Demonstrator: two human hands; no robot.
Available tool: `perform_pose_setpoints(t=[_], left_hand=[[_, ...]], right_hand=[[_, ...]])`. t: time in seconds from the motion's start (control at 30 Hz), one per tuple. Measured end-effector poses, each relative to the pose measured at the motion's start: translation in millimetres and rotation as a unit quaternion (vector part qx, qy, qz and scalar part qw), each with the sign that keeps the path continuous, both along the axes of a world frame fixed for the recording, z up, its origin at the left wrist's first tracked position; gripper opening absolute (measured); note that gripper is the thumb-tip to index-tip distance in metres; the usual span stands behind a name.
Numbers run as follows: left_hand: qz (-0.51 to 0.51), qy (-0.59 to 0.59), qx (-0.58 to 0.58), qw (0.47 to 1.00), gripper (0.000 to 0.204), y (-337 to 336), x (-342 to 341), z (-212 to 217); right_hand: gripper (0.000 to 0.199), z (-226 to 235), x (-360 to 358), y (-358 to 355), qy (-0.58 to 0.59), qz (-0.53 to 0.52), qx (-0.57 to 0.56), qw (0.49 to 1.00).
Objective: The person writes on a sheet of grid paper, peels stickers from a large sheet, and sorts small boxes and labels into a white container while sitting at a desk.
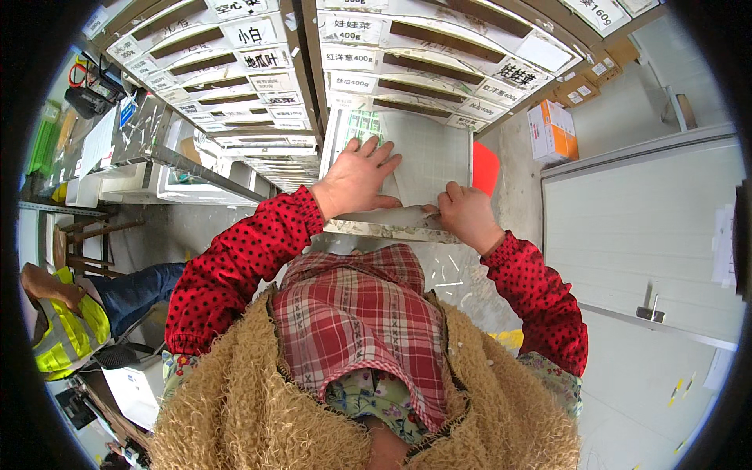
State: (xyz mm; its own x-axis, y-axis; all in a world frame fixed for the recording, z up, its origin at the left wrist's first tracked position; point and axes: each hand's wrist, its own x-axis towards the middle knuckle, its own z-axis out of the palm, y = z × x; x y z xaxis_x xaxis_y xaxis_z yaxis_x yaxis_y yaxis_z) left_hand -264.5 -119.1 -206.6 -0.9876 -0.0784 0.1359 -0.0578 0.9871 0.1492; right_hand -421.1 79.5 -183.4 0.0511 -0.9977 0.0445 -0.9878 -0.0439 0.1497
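Note:
An open drawer [392, 230] juts out of the label-marked cabinet in front of me. Inside lies a greyish, translucent-looking sheet [427, 153], with white and green printed label sheets [363, 124] at the far left of the drawer. My left hand [356, 176] lies with fingers spread on the sheets at the drawer's left side. At the front right corner, the fingers of my right hand [468, 215] are curled closed on the near edge of the greyish sheet, which looks bent up along the drawer front. The fingertips' exact hold is partly hidden.
Tall cabinets of narrow labelled drawers [427, 55] rise ahead. Beyond the drawer's right side shows a red seat-like thing [486, 168]. A white-and-orange carton [552, 131] stands farther right, near a white door [642, 227]. At left sits a person in a yellow vest [74, 325].

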Motion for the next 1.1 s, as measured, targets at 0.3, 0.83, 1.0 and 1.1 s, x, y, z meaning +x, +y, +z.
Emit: perform_pose_setpoints(t=[0.3,0.83,1.0,1.1], left_hand=[[0.113,0.002,-0.095,0.989,0.071,-14.3,-11.9,-5.1],[0.032,0.022,0.099,0.994,0.064,-29.2,7.4,24.7],[0.013,0.072,0.053,0.996,0.064,-27.2,10.9,11.4],[0.001,0.04,0.057,0.998,0.064,-29.5,4.1,10.6]], right_hand=[[0.016,-6.9,-6.2,-6.4,0.041,0.04,0.055,0.997],[0.011,62.2,-1.3,-10.4,-0.18,0.036,-0.097,0.978],[0.009,85.6,27.2,21.3,-0.056,0.037,-0.011,0.998],[0.012,95.3,39.7,39.1,-0.053,0.025,0.003,0.998]])
